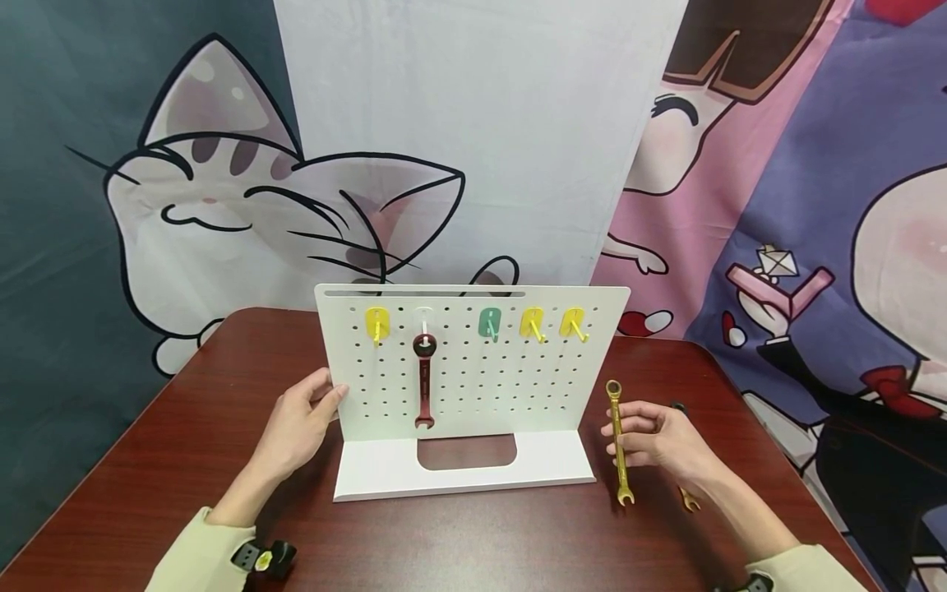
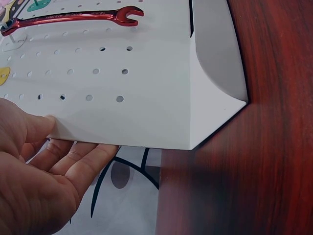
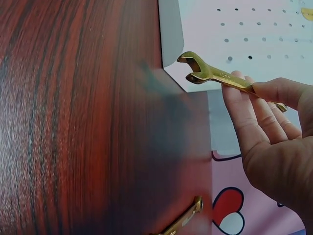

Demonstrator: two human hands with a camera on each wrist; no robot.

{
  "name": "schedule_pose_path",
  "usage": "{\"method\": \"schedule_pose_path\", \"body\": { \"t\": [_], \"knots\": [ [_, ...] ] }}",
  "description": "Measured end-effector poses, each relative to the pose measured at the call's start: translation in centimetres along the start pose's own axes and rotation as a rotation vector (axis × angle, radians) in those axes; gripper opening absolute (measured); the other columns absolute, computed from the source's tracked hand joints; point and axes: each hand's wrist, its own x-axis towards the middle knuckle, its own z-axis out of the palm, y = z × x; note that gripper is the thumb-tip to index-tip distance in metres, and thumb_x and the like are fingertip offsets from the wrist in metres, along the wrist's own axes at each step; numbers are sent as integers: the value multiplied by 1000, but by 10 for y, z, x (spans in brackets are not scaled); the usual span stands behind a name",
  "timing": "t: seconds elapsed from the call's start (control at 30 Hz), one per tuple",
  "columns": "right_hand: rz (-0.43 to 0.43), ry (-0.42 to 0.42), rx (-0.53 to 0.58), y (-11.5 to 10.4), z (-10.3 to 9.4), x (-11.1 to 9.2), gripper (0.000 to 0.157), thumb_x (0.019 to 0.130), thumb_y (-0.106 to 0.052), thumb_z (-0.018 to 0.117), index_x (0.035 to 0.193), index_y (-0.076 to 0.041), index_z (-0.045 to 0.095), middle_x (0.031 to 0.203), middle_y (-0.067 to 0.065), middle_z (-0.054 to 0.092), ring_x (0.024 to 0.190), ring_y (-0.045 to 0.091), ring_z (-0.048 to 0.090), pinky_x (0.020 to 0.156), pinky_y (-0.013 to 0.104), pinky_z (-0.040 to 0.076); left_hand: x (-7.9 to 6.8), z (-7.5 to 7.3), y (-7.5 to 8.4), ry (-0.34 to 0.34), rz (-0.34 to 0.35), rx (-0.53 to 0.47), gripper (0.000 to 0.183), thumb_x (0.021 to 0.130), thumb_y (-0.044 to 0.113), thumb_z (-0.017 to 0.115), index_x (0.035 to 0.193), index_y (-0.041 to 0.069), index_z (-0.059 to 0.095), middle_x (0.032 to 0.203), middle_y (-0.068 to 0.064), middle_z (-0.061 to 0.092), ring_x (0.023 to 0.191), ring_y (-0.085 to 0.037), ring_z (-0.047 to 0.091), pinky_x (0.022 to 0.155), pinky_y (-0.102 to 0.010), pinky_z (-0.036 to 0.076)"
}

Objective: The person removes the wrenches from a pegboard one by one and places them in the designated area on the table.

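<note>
My left hand (image 1: 299, 423) pinches the left edge of a white pegboard (image 1: 392, 386), thumb in front and fingers behind. A red combination wrench (image 1: 425, 385) hangs by its ring end from a clear hook (image 1: 423, 316) on the board, open end down. To the right of the board, my right hand (image 1: 662, 440) holds a gold combination wrench (image 1: 618, 448) between thumb and fingers. That wrench stands nearly upright, ring end up. In the right wrist view its open jaw end points away from the palm. Another gold wrench (image 3: 183, 220) lies on the table, partly hidden behind the right hand in the head view.
Beside the red wrench, the board carries a yellow hook (image 1: 377, 326) at left, a green hook (image 1: 490, 323) and two more yellow hooks (image 1: 532, 325) at right. Its white base (image 1: 473, 483) rests on the dark red wooden table (image 1: 459, 543). Printed cartoon cloth hangs behind.
</note>
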Motion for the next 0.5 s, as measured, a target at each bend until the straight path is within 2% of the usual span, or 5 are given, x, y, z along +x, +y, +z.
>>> {"method": "schedule_pose_path", "body": {
  "t": [0.13,0.27,0.37,0.5],
  "knots": [
    [15,21,5,2,-3,0,39,98,0,71,134,7,57,111,12,80,93,27,79,81,42,65,0,0,0,-3,-4,-3,17,110,15,57,120,5,67,117,-17,77,103,-26,73,84,-37,64],
    [23,44,-11,5,-7,0,46,97,0,72,137,13,53,112,14,80,92,27,80,81,41,65,0,0,0,1,-1,-2,15,110,14,57,118,5,67,115,-16,77,101,-25,73,83,-36,64],
    [28,56,-22,7,-10,0,50,98,-1,72,139,16,49,112,14,80,91,24,80,80,39,65,0,0,0,4,0,0,15,110,14,58,118,5,67,114,-16,78,99,-24,73,82,-34,63],
    [27,59,-30,10,-14,0,48,98,0,71,139,15,51,112,12,80,90,22,79,80,38,65,0,0,0,2,1,-2,16,110,14,58,119,5,67,115,-16,78,100,-24,73,84,-36,63]
  ]
}}
